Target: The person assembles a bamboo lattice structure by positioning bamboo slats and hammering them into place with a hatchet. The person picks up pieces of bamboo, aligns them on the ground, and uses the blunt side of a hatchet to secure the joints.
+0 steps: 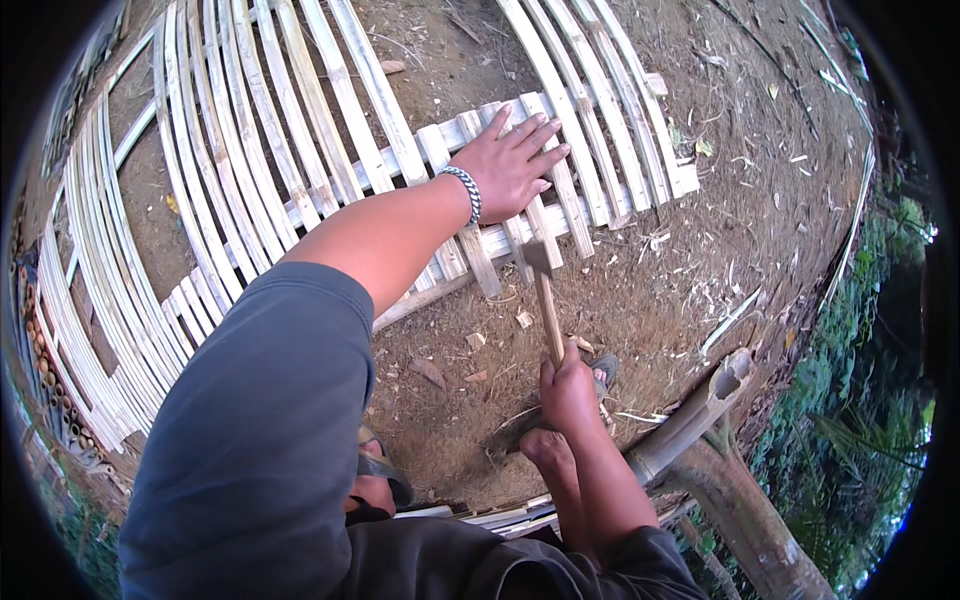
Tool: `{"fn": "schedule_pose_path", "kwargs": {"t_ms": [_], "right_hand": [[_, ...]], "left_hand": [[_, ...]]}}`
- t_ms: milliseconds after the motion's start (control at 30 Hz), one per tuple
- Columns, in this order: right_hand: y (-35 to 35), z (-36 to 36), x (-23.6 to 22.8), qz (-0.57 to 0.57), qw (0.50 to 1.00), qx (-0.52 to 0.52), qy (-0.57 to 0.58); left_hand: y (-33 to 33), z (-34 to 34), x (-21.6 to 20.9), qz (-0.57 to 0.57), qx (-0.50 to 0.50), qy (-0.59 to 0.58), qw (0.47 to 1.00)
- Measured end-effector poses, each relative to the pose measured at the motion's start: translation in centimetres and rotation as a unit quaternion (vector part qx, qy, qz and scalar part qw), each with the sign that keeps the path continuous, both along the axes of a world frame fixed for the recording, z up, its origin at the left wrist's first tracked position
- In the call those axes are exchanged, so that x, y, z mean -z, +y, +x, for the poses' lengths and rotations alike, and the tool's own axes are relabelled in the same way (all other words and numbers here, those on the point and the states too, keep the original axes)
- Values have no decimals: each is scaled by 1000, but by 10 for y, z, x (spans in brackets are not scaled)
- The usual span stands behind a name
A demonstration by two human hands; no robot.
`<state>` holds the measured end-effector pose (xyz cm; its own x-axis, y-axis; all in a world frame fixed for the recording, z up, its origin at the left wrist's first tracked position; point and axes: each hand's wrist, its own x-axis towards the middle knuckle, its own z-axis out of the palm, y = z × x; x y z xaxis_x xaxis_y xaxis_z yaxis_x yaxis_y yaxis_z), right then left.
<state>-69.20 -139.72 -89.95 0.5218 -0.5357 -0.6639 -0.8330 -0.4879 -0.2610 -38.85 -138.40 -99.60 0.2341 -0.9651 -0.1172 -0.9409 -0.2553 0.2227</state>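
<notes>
So the bamboo slat panel (380,90) is laid out on the dirt ground (445,345) in front of the person, long pale strips running away from them and a flat crosspiece (687,179) going across near the close end. The left hand (505,172) is down flat with fingers spread wide over a few short slats (479,262), not gripping anything as far as the view shows, with a chain bracelet (467,188) on that wrist. The right hand (567,388) is wrapped around a short wooden-handled tool (548,315), its dark metal head just by the near ends of those slats; can't tell if it's touching, or whether it's a hammer or a small hatchet. Handling-wise, each strip is probably light and springy along its length, stiff enough edge-on but likely to split along the grain if hit hard near the tip. The whole panel would probably be awkward rather than heavy and might flex and skew, so the better hold looks like both hands on the crosspiece, well apart, instead of on loose slat ends. Cut edges could be sharp and splintery, so a flat palm seems kinder than a sliding grip. The tool is probably head-heavy; low on the handle, where the hand is, looks about right.
</notes>
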Motion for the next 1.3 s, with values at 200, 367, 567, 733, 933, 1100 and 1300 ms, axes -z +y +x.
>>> {"fn": "schedule_pose_path", "kwargs": {"t_ms": [200, 367, 567, 733, 933, 1100, 1300], "right_hand": [[8, -1, -12, -15, 987, 83, -139], [1, 4, -1, 4, 999, 26, -19], [2, -6, 5, -8, 996, 10, -87], [-2, 14, -18, 151, 960, 173, -161], [-2, 7, -1, 65, 993, 30, -90], [5, 15, -16, 78, 961, 183, -189], [-1, 13, 1, 49, 994, 29, -94]], "left_hand": [[1, 2, 3, 6, 0, -4, 1000], [-1, 0, -4, 24, -3, -1, 1000], [0, 0, 7, -8, -4, -4, 1000], [0, 1, 3, -1, -6, -10, 1000], [0, -1, 2, -5, -9, 6, 1000], [1, -1, 4, -11, -9, 9, 1000], [-1, 5, -7, -2, -5, -5, 1000]]}}
